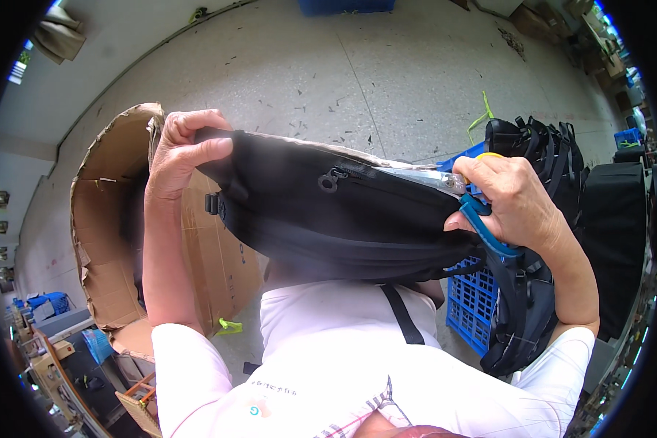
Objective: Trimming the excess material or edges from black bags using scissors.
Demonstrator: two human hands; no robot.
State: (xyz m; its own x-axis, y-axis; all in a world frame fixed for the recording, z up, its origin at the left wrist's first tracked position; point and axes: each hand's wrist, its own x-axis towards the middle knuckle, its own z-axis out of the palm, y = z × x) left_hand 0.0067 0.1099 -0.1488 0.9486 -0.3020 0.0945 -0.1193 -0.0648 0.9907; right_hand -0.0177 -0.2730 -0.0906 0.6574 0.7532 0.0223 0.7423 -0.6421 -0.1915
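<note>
A black fabric bag (285, 197) is stretched across in front of me, with a zip pull on its face and a buckle at its left end. My left hand (190, 150) pinches the bag's upper left corner between thumb and fingers. At the right end, my right hand (511, 201) is closed round scissors (452, 182) with blue and yellow handles. Their metal blades point left and lie along the bag's pale upper edge. How far the blades are apart cannot be made out.
An opened cardboard box (109, 212) with dark contents stands on my left. To my right, black backpacks (540, 146) rest against a blue plastic crate (471, 299). Small dark scraps lie on the grey floor (299, 58) ahead. A blue container (347, 6) sits at the far edge.
</note>
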